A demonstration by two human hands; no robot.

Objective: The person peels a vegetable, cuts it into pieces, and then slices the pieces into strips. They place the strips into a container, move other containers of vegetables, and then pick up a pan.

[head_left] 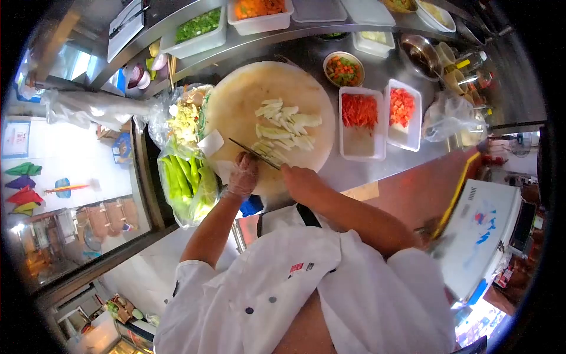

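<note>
In the head view, my right hand [300, 182] is wrapped round the handle end of a kitchen knife [253, 153], seen nearly edge-on, its blade slanting away to the upper left. My left hand [242, 177], in a clear plastic glove, sits with curled fingers close against the near side of the blade; whatever is under those fingers is hidden. Beneath both hands is a round, pale chopping board [242, 94]. Pale green-white vegetable slices [289, 125] lie scattered across its middle, some right beside the blade. A small white piece [210, 143] rests at the board's left edge.
Left of the board are a bag of long green peppers [186, 180] and a bag of chopped yellowish bits [187, 113]. To the right stand two white tubs of cut red pepper [359, 112] [402, 107] and a bowl of diced vegetables [344, 69]. A steel shelf [259, 38] with tubs crosses behind.
</note>
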